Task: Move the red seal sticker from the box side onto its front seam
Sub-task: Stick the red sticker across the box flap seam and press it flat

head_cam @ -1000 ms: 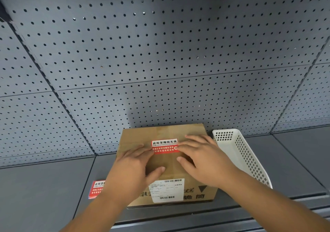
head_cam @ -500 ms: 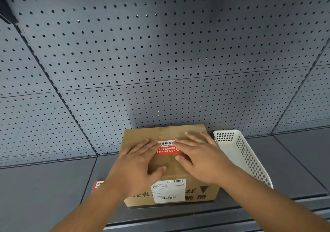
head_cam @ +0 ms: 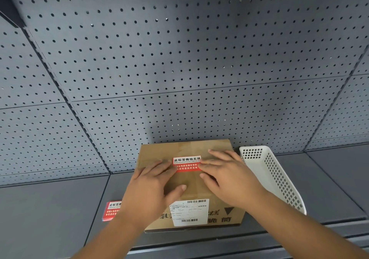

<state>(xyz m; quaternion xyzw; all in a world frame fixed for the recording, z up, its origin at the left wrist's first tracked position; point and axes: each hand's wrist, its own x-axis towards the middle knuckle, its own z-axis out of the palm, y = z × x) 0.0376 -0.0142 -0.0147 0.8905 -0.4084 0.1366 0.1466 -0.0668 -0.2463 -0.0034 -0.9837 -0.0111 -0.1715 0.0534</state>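
Red seal sticker (head_cam: 186,164) lying flat on top of the cardboard box (head_cam: 189,189), between both hands. Left hand (head_cam: 154,191) spread flat, fingertips touching the sticker's left edge. Right hand (head_cam: 227,176) spread flat too, fingers overlapping its right end. Sitting on a grey shelf (head_cam: 50,214), white basket (head_cam: 273,177) just right, sticker stack (head_cam: 111,210) left.

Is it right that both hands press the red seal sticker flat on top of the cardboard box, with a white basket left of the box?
Not quite. In the head view the white basket stands right of the cardboard box. Both hands, left and right, do press the red seal sticker flat on top.
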